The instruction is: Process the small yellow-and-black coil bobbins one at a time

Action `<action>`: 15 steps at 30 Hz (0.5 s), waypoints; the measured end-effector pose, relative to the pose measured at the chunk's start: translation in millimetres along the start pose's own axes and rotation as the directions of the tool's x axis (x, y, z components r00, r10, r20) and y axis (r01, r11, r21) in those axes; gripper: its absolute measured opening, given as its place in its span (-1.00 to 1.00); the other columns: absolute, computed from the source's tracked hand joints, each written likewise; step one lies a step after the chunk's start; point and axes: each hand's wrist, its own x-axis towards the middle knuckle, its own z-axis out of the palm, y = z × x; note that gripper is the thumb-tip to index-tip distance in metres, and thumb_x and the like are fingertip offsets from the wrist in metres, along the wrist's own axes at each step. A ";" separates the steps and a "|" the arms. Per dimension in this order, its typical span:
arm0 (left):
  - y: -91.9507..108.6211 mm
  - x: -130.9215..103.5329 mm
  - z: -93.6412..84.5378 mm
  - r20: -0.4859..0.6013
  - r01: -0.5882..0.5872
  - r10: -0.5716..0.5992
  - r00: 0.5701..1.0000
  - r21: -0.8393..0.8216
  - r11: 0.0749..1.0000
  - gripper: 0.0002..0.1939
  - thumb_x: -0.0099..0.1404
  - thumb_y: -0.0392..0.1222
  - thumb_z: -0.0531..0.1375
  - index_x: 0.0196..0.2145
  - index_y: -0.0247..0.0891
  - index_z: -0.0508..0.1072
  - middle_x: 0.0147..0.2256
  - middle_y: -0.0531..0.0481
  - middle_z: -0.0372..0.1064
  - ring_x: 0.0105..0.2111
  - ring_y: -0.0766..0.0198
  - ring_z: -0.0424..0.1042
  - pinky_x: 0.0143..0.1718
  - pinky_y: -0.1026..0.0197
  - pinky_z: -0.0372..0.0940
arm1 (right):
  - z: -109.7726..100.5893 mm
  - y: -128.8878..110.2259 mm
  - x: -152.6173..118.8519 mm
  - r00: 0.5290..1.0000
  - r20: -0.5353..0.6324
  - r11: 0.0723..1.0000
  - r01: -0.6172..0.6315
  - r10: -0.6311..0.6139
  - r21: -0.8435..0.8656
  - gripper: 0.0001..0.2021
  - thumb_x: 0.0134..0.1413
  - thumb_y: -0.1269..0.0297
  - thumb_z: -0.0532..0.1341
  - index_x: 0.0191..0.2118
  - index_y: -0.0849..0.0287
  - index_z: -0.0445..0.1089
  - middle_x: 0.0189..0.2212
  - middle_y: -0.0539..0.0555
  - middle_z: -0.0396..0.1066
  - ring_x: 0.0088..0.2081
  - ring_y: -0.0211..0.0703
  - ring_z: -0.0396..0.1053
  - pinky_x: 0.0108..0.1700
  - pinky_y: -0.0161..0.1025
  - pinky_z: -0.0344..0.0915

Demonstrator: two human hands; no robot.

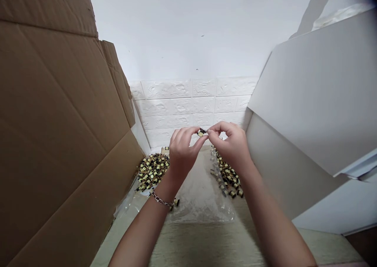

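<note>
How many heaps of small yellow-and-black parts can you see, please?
2: the left heap, between the brown cardboard panel and the left hand; the right heap, partly hidden by the right hand. More could be hidden behind the arms.

"How do the arms lie?"

"Both reach forward from the bottom of the view — the left forearm point(144, 227) slants up to the right, the right forearm point(271, 216) up to the left."

"And the left hand point(184, 147)?"

"Its back faces the camera, fingers bent side by side, thumb reaching out below the forefinger in a pinch."

"The right hand point(231, 141)?"

"Pinching too — thumb and forefinger curve round to meet at their tips, the other fingers partly hidden behind."

"Close together?"

"Very: the fingertips nearly meet, at about the same level."
</note>
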 end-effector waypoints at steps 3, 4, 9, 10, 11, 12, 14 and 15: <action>1.3 2.4 -1.2 -0.015 0.067 -0.067 0.998 -0.046 0.997 -0.80 0.00 -0.18 0.23 -0.33 -0.15 0.43 -0.35 -0.03 0.35 -0.27 0.19 0.26 -0.11 0.18 0.07 | -0.4 0.6 -0.4 0.999 0.013 0.999 0.033 -0.033 -0.027 -0.90 -0.10 0.33 0.12 -0.55 0.13 0.30 -0.58 -0.11 0.30 -0.49 -0.30 0.23 -0.05 -0.04 -0.01; 1.6 3.1 -1.5 -0.016 0.063 -0.064 0.998 -0.043 0.997 -0.81 0.01 -0.18 0.23 -0.34 -0.15 0.43 -0.35 -0.03 0.36 -0.27 0.20 0.26 -0.11 0.19 0.08 | -0.4 0.8 -0.5 0.999 0.019 0.998 0.051 -0.050 -0.045 -0.91 -0.09 0.33 0.12 -0.54 0.12 0.30 -0.57 -0.12 0.31 -0.49 -0.31 0.24 -0.01 -0.03 -0.06; 3.1 5.9 -2.5 0.008 0.048 -0.048 0.999 -0.047 0.998 -0.84 0.05 -0.19 0.20 -0.34 -0.14 0.45 -0.33 -0.02 0.36 -0.25 0.22 0.27 -0.12 0.20 0.10 | -0.1 1.5 -0.2 0.989 0.049 0.979 0.147 -0.142 -0.143 -0.91 -0.03 0.36 0.08 -0.47 0.10 0.29 -0.50 -0.11 0.33 -0.42 -0.32 0.27 0.06 -0.06 -0.22; 3.6 6.3 -2.6 0.006 0.062 -0.062 0.998 -0.068 0.996 -0.85 0.05 -0.20 0.20 -0.35 -0.14 0.45 -0.34 -0.01 0.36 -0.25 0.22 0.27 -0.12 0.20 0.10 | -0.2 1.6 -0.1 0.987 0.053 0.976 0.157 -0.150 -0.153 -0.91 -0.02 0.36 0.07 -0.47 0.10 0.28 -0.49 -0.11 0.33 -0.42 -0.32 0.27 0.06 -0.06 -0.22; 4.2 6.7 -2.5 0.008 0.077 -0.077 0.997 -0.088 0.993 -0.85 0.04 -0.20 0.20 -0.35 -0.14 0.45 -0.34 -0.01 0.36 -0.25 0.22 0.27 -0.12 0.20 0.10 | -0.4 1.7 0.1 0.986 0.058 0.974 0.162 -0.154 -0.158 -0.91 -0.01 0.36 0.07 -0.46 0.10 0.28 -0.49 -0.11 0.33 -0.41 -0.32 0.27 0.05 -0.07 -0.22; 4.6 7.1 -2.5 0.010 0.088 -0.088 0.996 -0.106 0.990 -0.85 0.04 -0.21 0.20 -0.35 -0.14 0.45 -0.34 0.00 0.36 -0.26 0.23 0.27 -0.13 0.20 0.11 | -0.8 1.7 0.1 0.986 0.061 0.973 0.165 -0.157 -0.160 -0.91 0.00 0.35 0.07 -0.46 0.10 0.27 -0.49 -0.11 0.33 -0.41 -0.32 0.27 0.05 -0.07 -0.22; 5.2 7.7 -2.4 0.019 0.104 -0.102 0.995 -0.127 0.987 -0.85 0.04 -0.21 0.20 -0.35 -0.14 0.45 -0.34 0.00 0.36 -0.26 0.24 0.27 -0.14 0.21 0.11 | -1.6 1.7 0.2 0.985 0.068 0.973 0.167 -0.158 -0.160 -0.91 0.01 0.35 0.06 -0.46 0.10 0.27 -0.48 -0.11 0.32 -0.41 -0.32 0.27 0.05 -0.08 -0.22; 5.2 7.9 -2.2 0.022 0.110 -0.108 0.994 -0.132 0.985 -0.85 0.04 -0.21 0.20 -0.35 -0.15 0.45 -0.34 0.01 0.36 -0.26 0.25 0.27 -0.15 0.23 0.12 | -2.0 1.6 0.3 0.985 0.074 0.973 0.167 -0.157 -0.159 -0.91 0.01 0.35 0.06 -0.45 0.10 0.27 -0.48 -0.11 0.32 -0.40 -0.32 0.26 0.05 -0.09 -0.22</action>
